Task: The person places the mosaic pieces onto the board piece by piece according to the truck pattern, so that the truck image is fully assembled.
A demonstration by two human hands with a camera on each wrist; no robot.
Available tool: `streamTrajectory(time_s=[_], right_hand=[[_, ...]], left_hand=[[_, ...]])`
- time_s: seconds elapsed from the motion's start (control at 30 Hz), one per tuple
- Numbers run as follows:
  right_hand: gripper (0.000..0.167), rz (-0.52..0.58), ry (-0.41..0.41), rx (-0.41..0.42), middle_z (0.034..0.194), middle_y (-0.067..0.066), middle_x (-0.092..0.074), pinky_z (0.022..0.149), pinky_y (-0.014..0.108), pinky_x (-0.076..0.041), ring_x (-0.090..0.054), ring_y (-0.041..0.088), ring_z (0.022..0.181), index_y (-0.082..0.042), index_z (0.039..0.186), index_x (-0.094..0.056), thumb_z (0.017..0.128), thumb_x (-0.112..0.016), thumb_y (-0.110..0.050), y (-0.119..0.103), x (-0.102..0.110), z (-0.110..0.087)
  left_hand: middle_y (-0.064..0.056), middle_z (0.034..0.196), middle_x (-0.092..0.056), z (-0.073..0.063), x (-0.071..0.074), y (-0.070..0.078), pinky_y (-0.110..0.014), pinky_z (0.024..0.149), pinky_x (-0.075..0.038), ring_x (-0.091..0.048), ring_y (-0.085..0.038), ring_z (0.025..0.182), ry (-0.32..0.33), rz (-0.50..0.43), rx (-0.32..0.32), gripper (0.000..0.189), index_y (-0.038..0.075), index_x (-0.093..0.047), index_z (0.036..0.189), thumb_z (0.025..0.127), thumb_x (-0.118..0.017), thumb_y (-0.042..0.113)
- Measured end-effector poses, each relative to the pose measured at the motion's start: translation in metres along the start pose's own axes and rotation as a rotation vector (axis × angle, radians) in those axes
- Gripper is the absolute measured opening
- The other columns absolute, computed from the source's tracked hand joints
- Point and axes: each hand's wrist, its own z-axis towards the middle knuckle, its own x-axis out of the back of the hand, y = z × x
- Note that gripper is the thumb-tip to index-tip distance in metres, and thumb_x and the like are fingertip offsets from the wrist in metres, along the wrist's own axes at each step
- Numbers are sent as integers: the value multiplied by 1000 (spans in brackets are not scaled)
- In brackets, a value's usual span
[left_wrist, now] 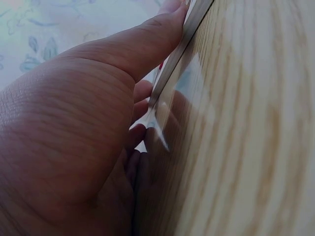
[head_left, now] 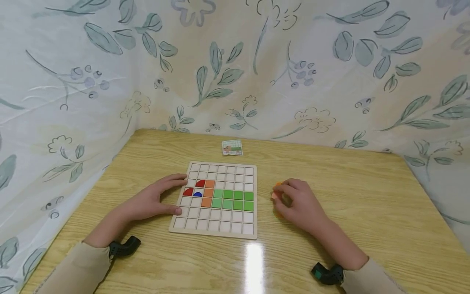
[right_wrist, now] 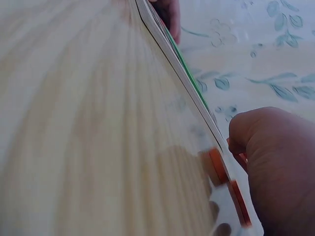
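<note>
A light wooden grid board (head_left: 220, 233) lies flat on the table, with small coloured tiles set in its middle rows. Along its left edge my left hand (head_left: 152, 200) rests with spread fingers, the thumb (left_wrist: 162, 37) against the rim. To the right of the board, my right hand (head_left: 299, 204) pinches an orange tile (head_left: 273, 195) between thumb and fingers. Two more orange tiles, one nearer (right_wrist: 240, 202) and one beside it (right_wrist: 218, 166), lie on the table under that hand. In the head view they are mostly hidden by it.
Behind the board lies a small picture card (head_left: 232, 148) showing a coloured grid pattern. Red quarter-rounds (head_left: 188, 192), a blue half-round (head_left: 198, 194), an orange column (head_left: 208, 192) and green squares (head_left: 238, 200) fill cells. A leaf-print cloth (head_left: 235, 77) hangs behind the table (head_left: 330, 175).
</note>
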Motion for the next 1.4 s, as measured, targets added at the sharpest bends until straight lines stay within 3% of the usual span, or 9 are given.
streamTrajectory(time_s=[0.3,0.5,0.97,1.2,1.4], right_hand=[[16,34,-19,70,95,2,-70,82,43,-50,-63,21,88,-7,101,-83,86,-82,-11,-23,-23,25],[20,64,-65,69,99,1,-69,85,44,-50,-61,20,90,-10,106,-84,86,-79,-10,-34,-36,39],[8,107,-73,165,89,-5,-66,77,37,-46,-58,14,83,-14,98,-83,91,-80,-13,-63,-71,71],[9,124,-95,194,89,-5,-67,87,41,-52,-61,15,85,-14,99,-83,90,-80,-12,-82,-83,83],[12,138,-116,204,94,-3,-71,83,41,-52,-65,17,87,-13,102,-83,90,-81,-13,-97,-92,93]], left_hand=[[-3,175,-37,-1,1,2,-69,123,-25,-27,-38,162,4,7,-2,87,16,-55,162,90,-91,48],[-3,175,-37,-1,1,2,-69,123,-25,-27,-38,162,4,3,-5,88,17,-54,163,90,-91,48],[-2,175,-36,0,1,4,-69,124,-24,-26,-37,163,-7,-5,14,88,17,-54,163,89,-91,50],[-2,175,-37,1,1,3,-69,123,-24,-27,-37,163,-4,-10,1,87,16,-55,162,89,-91,48],[-1,175,-37,1,1,3,-67,124,-25,-28,-36,162,-1,-1,2,88,17,-55,163,88,-92,47]])
